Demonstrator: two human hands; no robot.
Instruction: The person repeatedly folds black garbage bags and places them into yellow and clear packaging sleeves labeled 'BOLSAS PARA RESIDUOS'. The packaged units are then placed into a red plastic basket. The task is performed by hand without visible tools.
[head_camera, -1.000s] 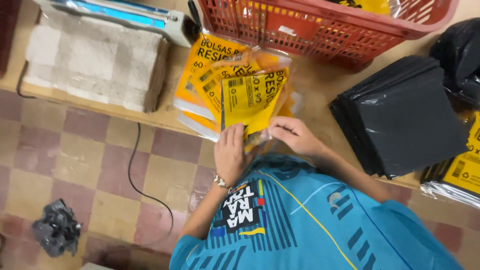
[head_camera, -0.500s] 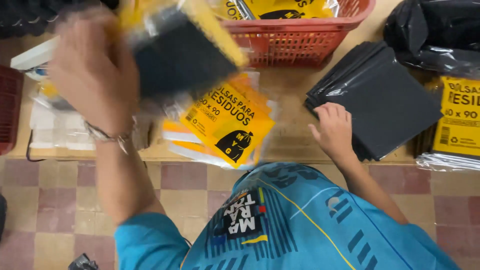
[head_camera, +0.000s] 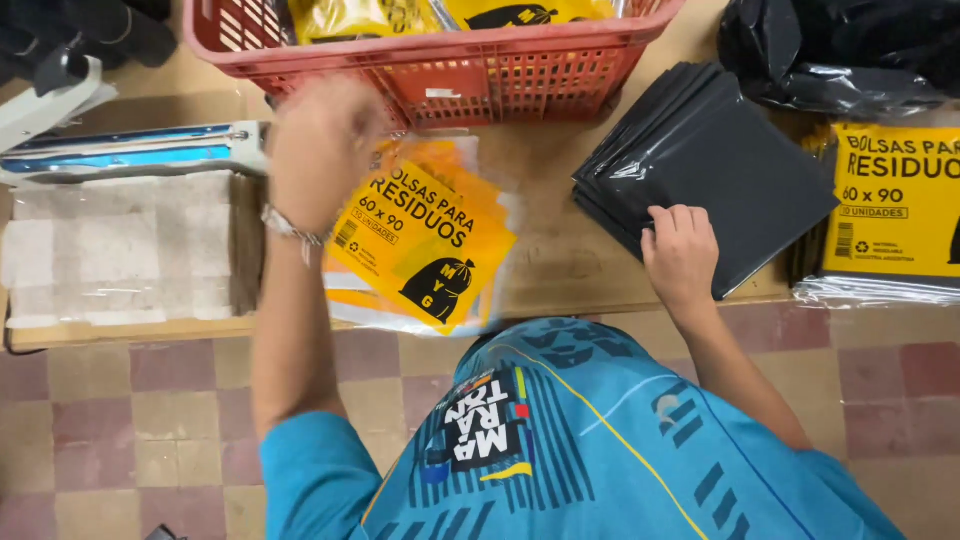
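- On the desk (head_camera: 560, 260), seen from the head camera, a person in a blue shirt works with both bare hands over packs of bags
- Left hand (head_camera: 315, 150) is raised near the front wall of the red basket (head_camera: 500, 70); it is blurred, so I cannot tell whether its grip is closed or what, if anything, it has hold of
- Just below and beside that hand lies a small pile of yellow-labelled packs (head_camera: 430, 240), fanned on the desk edge in front of the person's chest; the top pack sits tilted, its label facing up
- Right hand (head_camera: 680, 250) rests palm down on the near corner of the stack of folded black bags (head_camera: 710, 170), fingers spread loosely and curled over the edge; the grip looks open, pressing or feeling for a layer rather than clamped on one
- Inside the red basket more yellow packs (head_camera: 440, 15) show at the top edge, so some finished packs appear to be put away already
- Judging by the thick black stack and the loose black plastic heap (head_camera: 850, 45) at the far right, plenty of bags remain to be packed
- A further pile of yellow-labelled packs (head_camera: 895, 200) lies at the right edge, just beside the black stack
- At the left sit a heat sealer (head_camera: 130, 150) and a folded pale cloth (head_camera: 120, 250), well apart from the right hand
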